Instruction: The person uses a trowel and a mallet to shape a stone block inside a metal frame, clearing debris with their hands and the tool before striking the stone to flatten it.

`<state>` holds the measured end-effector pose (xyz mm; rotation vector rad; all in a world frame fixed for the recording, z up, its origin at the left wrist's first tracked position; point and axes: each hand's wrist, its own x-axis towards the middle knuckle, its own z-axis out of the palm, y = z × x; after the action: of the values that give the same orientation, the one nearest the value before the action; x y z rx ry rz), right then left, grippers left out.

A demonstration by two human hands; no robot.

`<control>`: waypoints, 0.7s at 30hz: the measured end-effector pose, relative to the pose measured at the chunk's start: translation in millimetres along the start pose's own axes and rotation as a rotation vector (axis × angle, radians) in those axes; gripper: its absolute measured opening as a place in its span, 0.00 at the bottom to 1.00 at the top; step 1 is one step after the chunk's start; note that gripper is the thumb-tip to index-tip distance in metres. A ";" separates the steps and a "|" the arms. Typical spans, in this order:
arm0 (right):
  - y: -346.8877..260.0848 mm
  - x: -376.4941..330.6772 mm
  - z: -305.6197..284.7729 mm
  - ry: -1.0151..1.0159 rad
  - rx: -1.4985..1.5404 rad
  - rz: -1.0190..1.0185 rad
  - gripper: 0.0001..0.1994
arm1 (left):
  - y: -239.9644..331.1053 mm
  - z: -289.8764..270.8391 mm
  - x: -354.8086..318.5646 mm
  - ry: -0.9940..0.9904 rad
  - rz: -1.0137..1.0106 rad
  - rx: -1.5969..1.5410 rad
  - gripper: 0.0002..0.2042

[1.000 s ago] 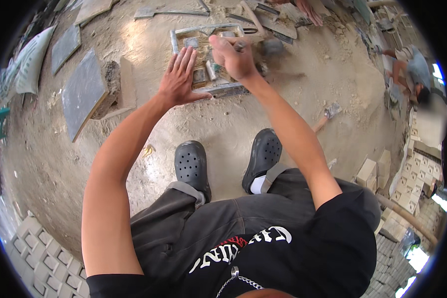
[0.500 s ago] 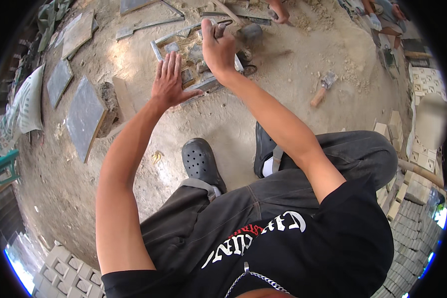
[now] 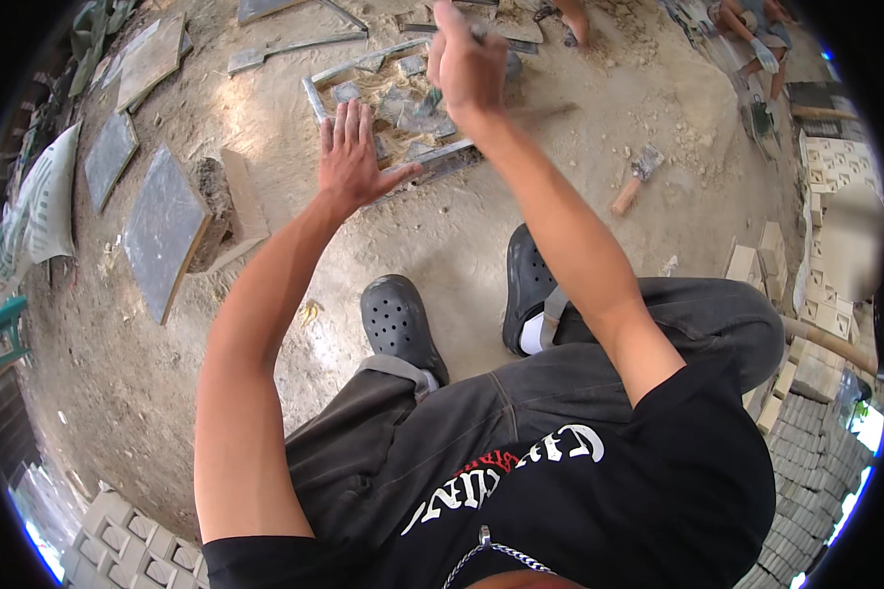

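Nearest, a black printed shirt, dark trousers and two black perforated clogs (image 3: 403, 327) planted on the sandy ground (image 3: 265, 324), with both bare forearms reaching forward from the lower edge. Left hand (image 3: 352, 157) spread flat, fingers splayed and open, palm down at the near-left corner of a shallow rectangular frame (image 3: 336, 74) lying on the ground, thumb pointing toward the frame's near rail. Inside the frame, grey stone pieces (image 3: 408, 103) set in sandy bedding, several touching one another. Right hand (image 3: 469, 64) raised above the frame's right side, fingers curled shut around a thin dark tool (image 3: 481, 32); too little of that tool visible to tell its kind. Hands apart, the right farther out and higher than the left. To the left, a square grey stone slab (image 3: 162, 231) propped tilted against a rough block (image 3: 206, 211), with a smaller slab (image 3: 106, 172) flat beyond it and a white sack (image 3: 39, 211) toward the rim. To the right of the frame, well apart from it, a hammer with a wooden handle (image 3: 636, 179) lying on the ground. Along the right rim, stacked pale paving blocks (image 3: 830, 172). Farthest, more slabs and stone strips (image 3: 285, 49) scattered beyond the frame, and at the top right another person's gloved hand (image 3: 764, 54) down by the ground.
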<state>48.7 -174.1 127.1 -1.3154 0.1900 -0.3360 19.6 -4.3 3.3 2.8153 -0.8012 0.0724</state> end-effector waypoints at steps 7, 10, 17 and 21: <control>-15.7 -17.1 16.6 0.115 -0.245 -0.178 0.26 | -4.5 3.4 -3.5 0.007 -0.011 0.027 0.64; -19.9 -13.6 13.1 0.214 -0.130 -0.255 0.27 | -6.9 1.6 -4.6 0.024 -0.018 0.010 0.64; 0.9 -4.8 9.1 0.223 -0.256 -0.217 0.27 | -1.0 0.2 -2.8 0.003 -0.010 0.020 0.63; -8.1 -9.5 6.4 0.239 -0.264 -0.195 0.27 | 0.1 -1.2 -3.1 -0.004 -0.015 0.034 0.63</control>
<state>40.8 -166.7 136.0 -1.5572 0.3159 -0.6522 16.9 -2.6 4.2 2.8541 -0.7869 0.0785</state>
